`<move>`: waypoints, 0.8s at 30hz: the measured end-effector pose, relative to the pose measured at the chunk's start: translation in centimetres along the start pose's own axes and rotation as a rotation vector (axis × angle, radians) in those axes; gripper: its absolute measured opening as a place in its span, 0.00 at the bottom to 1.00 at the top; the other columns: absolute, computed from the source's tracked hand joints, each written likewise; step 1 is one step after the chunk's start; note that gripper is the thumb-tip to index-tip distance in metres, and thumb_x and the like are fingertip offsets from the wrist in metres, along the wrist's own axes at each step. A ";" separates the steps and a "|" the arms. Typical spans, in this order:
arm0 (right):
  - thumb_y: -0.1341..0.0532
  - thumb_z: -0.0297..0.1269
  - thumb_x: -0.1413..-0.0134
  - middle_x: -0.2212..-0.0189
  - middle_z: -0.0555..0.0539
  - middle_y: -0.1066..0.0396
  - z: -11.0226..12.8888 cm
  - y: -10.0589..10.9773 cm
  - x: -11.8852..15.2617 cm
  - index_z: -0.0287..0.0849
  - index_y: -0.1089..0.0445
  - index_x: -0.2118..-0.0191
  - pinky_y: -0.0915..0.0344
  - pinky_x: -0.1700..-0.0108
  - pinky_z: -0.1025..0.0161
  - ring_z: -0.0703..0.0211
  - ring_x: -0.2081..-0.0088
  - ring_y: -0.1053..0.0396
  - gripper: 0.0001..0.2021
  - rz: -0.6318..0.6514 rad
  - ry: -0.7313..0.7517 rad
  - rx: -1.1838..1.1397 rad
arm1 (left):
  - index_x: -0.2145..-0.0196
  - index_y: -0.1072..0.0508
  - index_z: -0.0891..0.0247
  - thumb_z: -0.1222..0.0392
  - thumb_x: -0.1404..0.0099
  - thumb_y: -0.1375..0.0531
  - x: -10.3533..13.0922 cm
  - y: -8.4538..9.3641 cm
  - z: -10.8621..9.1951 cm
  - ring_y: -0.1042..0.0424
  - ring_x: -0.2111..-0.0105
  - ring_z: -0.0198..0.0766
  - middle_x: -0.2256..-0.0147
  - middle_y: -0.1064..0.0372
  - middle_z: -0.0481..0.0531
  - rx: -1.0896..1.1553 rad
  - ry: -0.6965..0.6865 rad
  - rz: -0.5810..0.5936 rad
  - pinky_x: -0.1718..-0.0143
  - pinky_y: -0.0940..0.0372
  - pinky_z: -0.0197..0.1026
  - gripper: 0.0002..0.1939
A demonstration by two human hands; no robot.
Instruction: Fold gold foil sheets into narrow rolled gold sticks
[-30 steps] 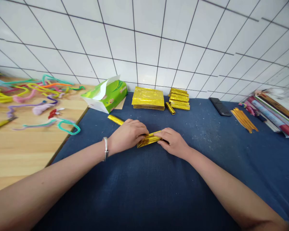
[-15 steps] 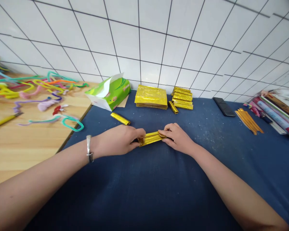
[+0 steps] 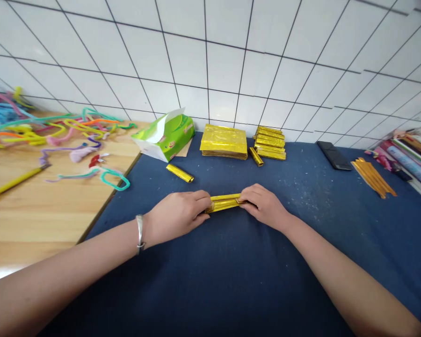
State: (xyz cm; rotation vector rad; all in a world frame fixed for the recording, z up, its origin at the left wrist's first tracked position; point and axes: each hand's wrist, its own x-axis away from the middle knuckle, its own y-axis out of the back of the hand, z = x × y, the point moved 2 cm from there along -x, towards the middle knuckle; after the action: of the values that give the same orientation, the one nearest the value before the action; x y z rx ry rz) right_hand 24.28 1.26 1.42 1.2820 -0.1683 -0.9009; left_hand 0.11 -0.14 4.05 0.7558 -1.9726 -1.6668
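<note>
A strip of gold foil paper [image 3: 225, 203], folded lengthwise with raised edges, is stretched between my two hands just above or on the dark blue cloth. My left hand [image 3: 182, 210], with a silver bracelet at the wrist, pinches its left end. At the other end the fingers of my right hand [image 3: 263, 205] are closed on the paper. Both ends are hidden under the fingers. Beyond my left hand lies a rolled gold paper tube [image 3: 180, 173]. A stack of flat gold foil sheets [image 3: 223, 141] sits farther back, beside a pile of folded gold pieces [image 3: 270, 142] and another small gold roll [image 3: 256, 157].
A green tissue pack [image 3: 177, 135] stands at the back left. On the wooden board [image 3: 31, 229] lie colourful pipe cleaners [image 3: 115, 179] and a yellow pencil [image 3: 16, 183]. To the right are a black phone [image 3: 333, 155], orange-gold strips [image 3: 373, 178] and books [image 3: 412, 159]. A tiled wall rises behind.
The upper long edge of the gold paper now stands more folded over. My left fingers have closed farther around its end. The whole view has shifted slightly, moving things rightward.
</note>
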 end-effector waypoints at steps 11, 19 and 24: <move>0.44 0.35 0.42 0.61 0.47 0.31 -0.1 0.0 0.1 0.46 0.27 0.62 0.37 0.54 0.57 0.59 0.59 0.36 0.08 0.019 -0.096 -0.080 | 0.55 0.31 0.61 0.60 0.31 0.52 1.5 -2.7 0.3 0.31 0.55 0.37 0.53 0.32 0.49 -0.025 -0.042 -0.227 0.50 0.36 0.41 0.12; 0.42 0.33 0.44 0.67 0.48 0.31 0.6 -0.4 -0.2 0.45 0.28 0.69 0.39 0.57 0.58 0.60 0.63 0.36 0.06 -0.076 -0.294 -0.089 | 0.58 0.29 0.61 0.57 0.33 0.49 1.0 -2.7 0.6 0.32 0.57 0.38 0.57 0.30 0.51 0.116 0.028 -0.267 0.52 0.35 0.42 0.12; 0.43 0.31 0.45 0.71 0.50 0.32 1.1 -0.6 -0.5 0.44 0.30 0.73 0.41 0.59 0.58 0.60 0.66 0.37 0.08 -0.095 -0.338 -0.055 | 0.62 0.27 0.63 0.60 0.33 0.50 0.3 -2.6 1.0 0.31 0.59 0.36 0.59 0.30 0.52 0.228 0.097 -0.326 0.53 0.35 0.41 0.12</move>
State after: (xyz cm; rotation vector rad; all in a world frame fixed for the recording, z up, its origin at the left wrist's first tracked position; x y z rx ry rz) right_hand 23.00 0.78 1.46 1.0866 -0.3484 -1.1934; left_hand -0.45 0.06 1.33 1.2768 -2.0783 -1.5545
